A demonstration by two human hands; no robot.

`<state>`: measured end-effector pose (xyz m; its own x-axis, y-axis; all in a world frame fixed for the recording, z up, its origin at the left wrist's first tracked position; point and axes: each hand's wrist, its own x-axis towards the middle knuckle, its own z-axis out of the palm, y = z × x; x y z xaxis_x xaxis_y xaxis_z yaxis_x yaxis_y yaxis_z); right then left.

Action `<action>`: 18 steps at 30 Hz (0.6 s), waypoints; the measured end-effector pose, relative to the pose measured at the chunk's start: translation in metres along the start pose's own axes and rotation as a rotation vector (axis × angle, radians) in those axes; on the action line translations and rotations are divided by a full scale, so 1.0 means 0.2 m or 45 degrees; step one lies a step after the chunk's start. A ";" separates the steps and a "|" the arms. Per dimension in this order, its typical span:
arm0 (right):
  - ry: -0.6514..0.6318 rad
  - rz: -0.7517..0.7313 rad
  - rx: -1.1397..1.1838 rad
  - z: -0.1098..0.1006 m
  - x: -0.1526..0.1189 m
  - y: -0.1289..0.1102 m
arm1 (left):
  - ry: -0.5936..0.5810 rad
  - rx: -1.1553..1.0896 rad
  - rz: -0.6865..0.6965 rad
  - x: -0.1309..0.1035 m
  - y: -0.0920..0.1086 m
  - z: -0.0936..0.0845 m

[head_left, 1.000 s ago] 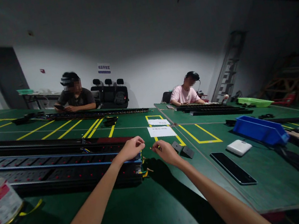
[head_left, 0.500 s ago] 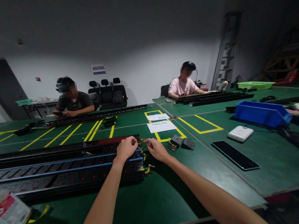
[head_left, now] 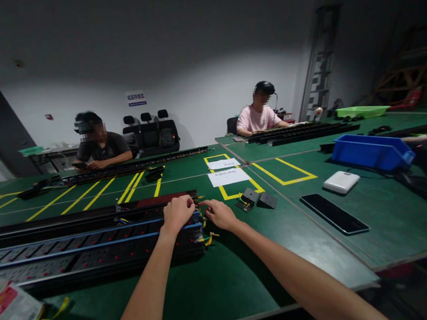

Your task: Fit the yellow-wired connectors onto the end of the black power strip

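Observation:
Long black strips (head_left: 102, 255) with red dots and blue edges lie side by side on the green table, their right ends near the middle. My left hand (head_left: 179, 212) rests over the end of the upper strips, fingers curled; what they pinch is too small to make out. Just right of it, my right hand (head_left: 219, 213) is at the strip ends with its index finger pointing left and the other fingers folded; anything between the fingers is hidden. Yellow-green wires (head_left: 210, 239) stick out of the nearest strip's end.
Two small black end pieces (head_left: 267, 201), a phone (head_left: 334, 213), a white box (head_left: 341, 182) and a blue bin (head_left: 371, 152) lie rightward. A labelled jar (head_left: 8, 314) stands left. Paper sheets (head_left: 228, 177) lie behind. Two people sit opposite; another person's arm reaches in right.
The view has shifted slightly. My right hand has moved a little left, its index finger closer to my left hand and the strip ends.

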<state>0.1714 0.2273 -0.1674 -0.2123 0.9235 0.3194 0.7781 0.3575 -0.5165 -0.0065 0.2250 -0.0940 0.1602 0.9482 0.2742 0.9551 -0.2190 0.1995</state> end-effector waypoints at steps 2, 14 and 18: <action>-0.010 0.003 -0.005 -0.01 0.00 -0.01 | -0.008 -0.007 -0.017 0.00 0.01 0.00; -0.016 -0.029 -0.041 -0.02 -0.02 -0.04 | -0.090 0.021 0.150 0.00 -0.01 0.05; -0.007 -0.054 -0.052 -0.02 -0.01 -0.04 | -0.122 -0.028 0.189 0.01 -0.01 0.05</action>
<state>0.1676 0.2225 -0.1610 -0.2491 0.9084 0.3359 0.7916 0.3907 -0.4697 -0.0056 0.2293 -0.1038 0.3234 0.9223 0.2116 0.9136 -0.3626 0.1840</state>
